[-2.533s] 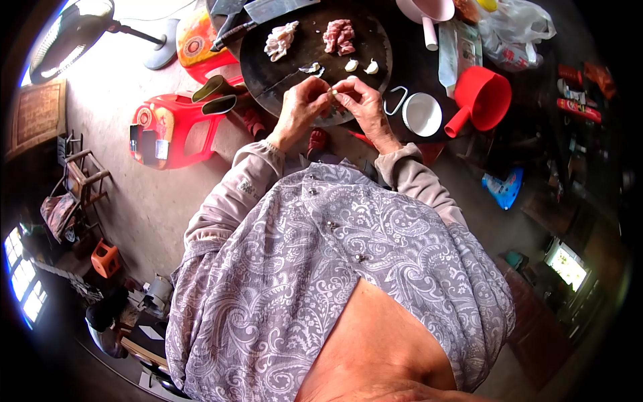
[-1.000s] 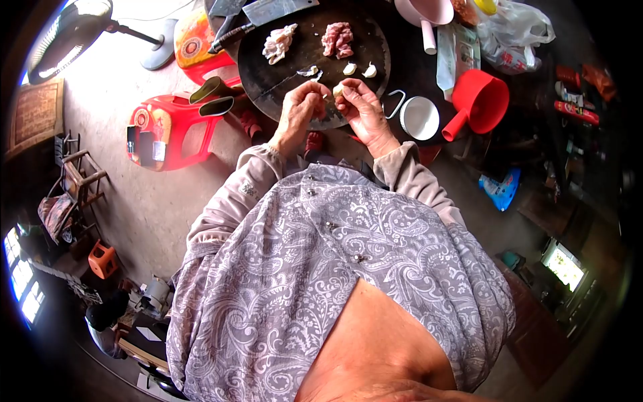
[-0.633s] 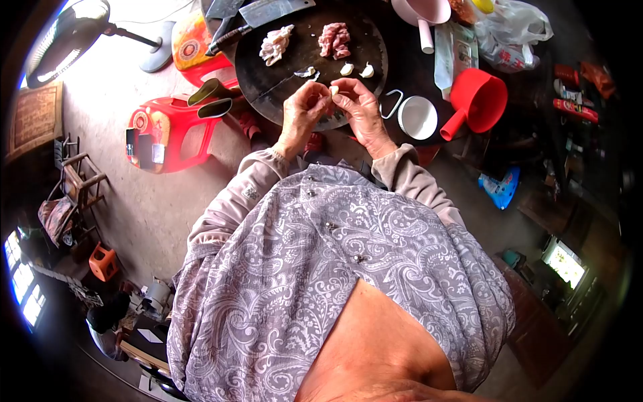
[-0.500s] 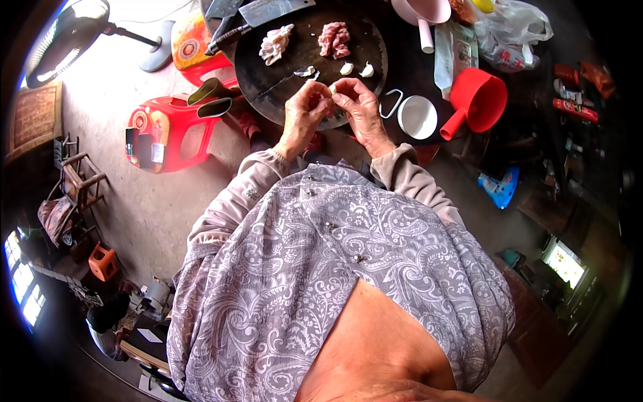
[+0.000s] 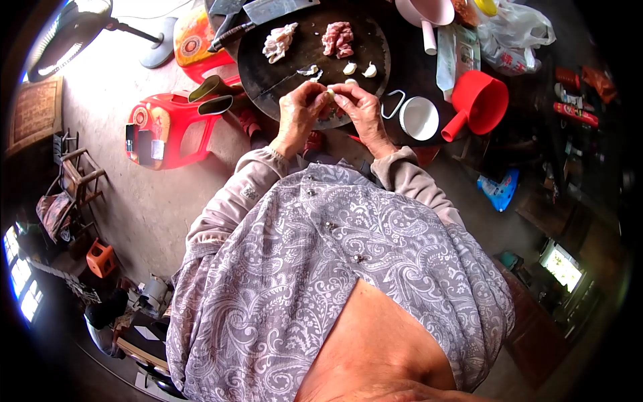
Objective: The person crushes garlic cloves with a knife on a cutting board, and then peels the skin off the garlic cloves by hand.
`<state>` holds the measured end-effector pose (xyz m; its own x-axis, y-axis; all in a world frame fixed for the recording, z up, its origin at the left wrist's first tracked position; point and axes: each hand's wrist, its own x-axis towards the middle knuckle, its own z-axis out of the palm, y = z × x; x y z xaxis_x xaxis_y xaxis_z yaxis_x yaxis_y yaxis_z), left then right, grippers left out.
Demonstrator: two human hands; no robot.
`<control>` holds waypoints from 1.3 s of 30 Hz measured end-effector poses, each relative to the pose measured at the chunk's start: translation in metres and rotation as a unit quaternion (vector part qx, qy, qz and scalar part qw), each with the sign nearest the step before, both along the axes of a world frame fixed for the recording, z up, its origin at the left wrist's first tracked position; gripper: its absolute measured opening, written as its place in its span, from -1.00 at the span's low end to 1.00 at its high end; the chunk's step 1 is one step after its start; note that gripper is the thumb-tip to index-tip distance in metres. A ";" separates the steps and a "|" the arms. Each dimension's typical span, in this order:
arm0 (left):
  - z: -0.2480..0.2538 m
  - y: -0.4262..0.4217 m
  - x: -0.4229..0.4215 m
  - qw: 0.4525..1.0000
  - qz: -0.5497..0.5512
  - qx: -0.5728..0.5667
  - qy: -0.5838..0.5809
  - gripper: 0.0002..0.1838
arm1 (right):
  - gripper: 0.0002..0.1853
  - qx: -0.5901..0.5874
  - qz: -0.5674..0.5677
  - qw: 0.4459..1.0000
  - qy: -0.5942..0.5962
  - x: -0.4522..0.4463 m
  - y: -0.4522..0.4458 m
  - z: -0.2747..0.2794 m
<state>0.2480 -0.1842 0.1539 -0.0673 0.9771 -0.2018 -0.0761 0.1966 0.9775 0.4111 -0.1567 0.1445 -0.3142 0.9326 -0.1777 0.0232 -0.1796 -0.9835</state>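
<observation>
A pale garlic clove (image 5: 329, 94) is pinched between the fingertips of both hands, over the near edge of a round dark chopping board (image 5: 288, 79). My left hand (image 5: 297, 115) closes on it from one side, with thumb and forefinger together. From the other side my right hand (image 5: 365, 114) grips it, fingers curled. Beyond the fingers lie loose garlic cloves (image 5: 370, 70) and some peeled skin (image 5: 309, 70). Farther back on the board are a heap of pale, fatty meat (image 5: 279, 42) and a heap of pinker sliced meat (image 5: 338, 39).
A cleaver (image 5: 278, 7) lies at the board's far left edge. To the right are a white enamel mug (image 5: 419, 118), a red dipper (image 5: 479, 102), a pink dipper (image 5: 424, 15) and plastic bags (image 5: 516, 33). At left stand a red stool (image 5: 175, 132) and a fan (image 5: 70, 40).
Both hands have shifted slightly down, still pinching the clove, and the right fingers have changed position. A pale piece now shows just beyond the right fingers. The whole view has moved a little.
</observation>
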 end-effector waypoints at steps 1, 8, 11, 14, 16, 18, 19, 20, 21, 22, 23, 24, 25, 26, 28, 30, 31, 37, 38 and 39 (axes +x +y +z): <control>0.004 0.000 -0.001 1.000 -0.003 -0.007 0.006 -0.86 | -0.80 0.019 0.000 1.000 -0.021 0.000 0.000 0.002; 0.005 0.001 -0.003 1.000 -0.011 -0.019 0.016 -0.88 | -0.84 0.143 0.007 0.981 -0.130 -0.001 0.003 0.014; 0.006 0.001 -0.002 0.999 -0.011 -0.029 0.018 -0.90 | -0.84 0.187 0.011 0.970 -0.157 -0.001 0.004 0.017; 0.001 0.001 0.002 1.000 0.008 -0.024 0.000 -0.91 | -0.83 0.201 0.012 0.967 -0.158 -0.003 0.004 0.023; -0.005 0.002 0.003 0.999 0.028 -0.018 -0.024 -0.92 | -0.83 0.166 0.003 0.978 -0.125 -0.005 0.004 0.021; -0.009 0.002 0.003 0.997 0.038 -0.017 -0.070 -0.92 | -0.83 0.093 -0.016 0.994 -0.061 -0.007 0.004 0.009; -0.010 0.002 0.002 0.994 0.039 -0.020 -0.102 -0.92 | -0.82 0.034 -0.026 0.999 0.005 -0.008 0.004 0.005; -0.011 0.002 0.001 0.990 0.040 -0.022 -0.134 -0.92 | -0.82 -0.011 -0.030 0.998 0.047 -0.008 0.004 0.002; -0.012 0.002 0.001 0.990 0.033 -0.026 -0.137 -0.91 | -0.81 -0.055 -0.034 0.994 0.089 -0.009 0.004 0.002; -0.013 0.002 0.000 0.988 0.028 -0.027 -0.149 -0.90 | -0.81 -0.100 -0.039 0.986 0.130 -0.009 0.003 0.002; -0.013 0.002 0.000 0.986 0.023 -0.027 -0.160 -0.90 | -0.80 -0.113 -0.039 0.982 0.148 -0.009 0.003 -0.002; -0.012 0.001 0.000 0.985 0.017 -0.029 -0.171 -0.89 | -0.80 -0.127 -0.039 0.977 0.166 -0.009 0.004 -0.005; -0.011 0.001 0.000 0.981 0.018 -0.040 -0.187 -0.88 | -0.79 -0.140 -0.040 0.972 0.183 -0.009 0.004 -0.008; -0.009 0.000 -0.001 0.978 0.019 -0.051 -0.203 -0.86 | -0.80 -0.135 -0.043 0.975 0.170 -0.007 0.004 -0.011; -0.004 -0.001 -0.003 0.976 0.014 -0.063 -0.210 -0.84 | -0.82 -0.125 -0.049 0.980 0.144 -0.007 0.004 -0.008; -0.002 -0.002 -0.004 0.979 0.002 -0.065 -0.192 -0.82 | -0.84 -0.033 -0.041 0.997 0.060 -0.008 0.005 -0.003; -0.003 -0.002 -0.004 0.985 0.000 -0.060 -0.165 -0.82 | -0.85 0.014 -0.036 0.999 0.017 -0.008 0.005 -0.001; -0.004 -0.005 -0.005 0.998 -0.001 -0.030 -0.054 -0.83 | -0.81 0.268 -0.014 0.946 -0.183 -0.014 0.002 0.023; -0.003 -0.005 -0.005 0.999 -0.001 -0.025 -0.042 -0.84 | -0.81 0.279 -0.013 0.941 -0.191 -0.015 0.002 0.025; -0.001 -0.007 -0.005 0.999 0.000 -0.020 -0.030 -0.85 | -0.82 0.289 -0.013 0.936 -0.198 -0.017 0.000 0.027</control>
<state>0.2427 -0.1910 0.1530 -0.0535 0.9681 -0.2447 -0.1347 0.2358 0.9624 0.3945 -0.1564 0.1717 -0.3065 0.9152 0.2618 0.4103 0.3752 -0.8312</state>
